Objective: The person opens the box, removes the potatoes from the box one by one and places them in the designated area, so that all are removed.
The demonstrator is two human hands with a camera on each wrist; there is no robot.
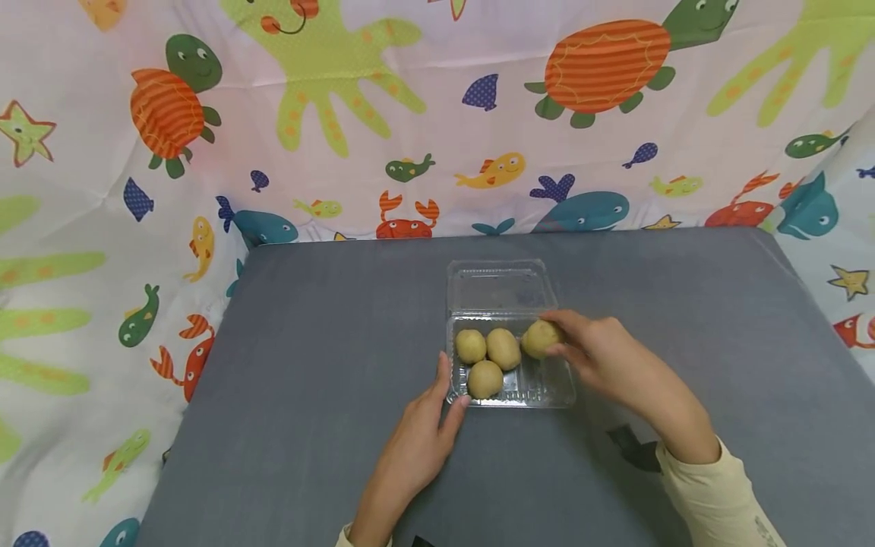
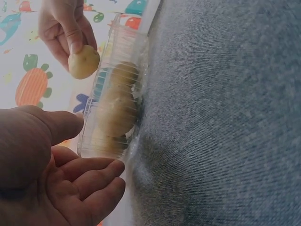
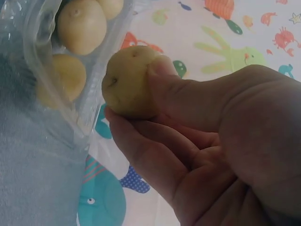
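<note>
A clear plastic clamshell container (image 1: 540, 391) lies with its lid (image 1: 502, 289) folded back. Three small potatoes (image 1: 503, 349) sit together in its left part. Over the container's right part, my right hand (image 1: 615, 365) pinches another potato (image 3: 131, 82) between thumb and fingers; the left wrist view shows it raised above the rim. At the container's front left corner is my left hand (image 1: 420, 437), its fingers fairly straight and the thumb touching the rim. In the left wrist view the other fingers (image 2: 96, 179) are loosely bent beside the container's wall.
The container rests on a grey cloth-covered table (image 1: 328, 342). A white curtain (image 1: 424, 114) printed with sea animals hangs behind and at both sides. A dark piece (image 1: 632, 448) shows beside the right wrist.
</note>
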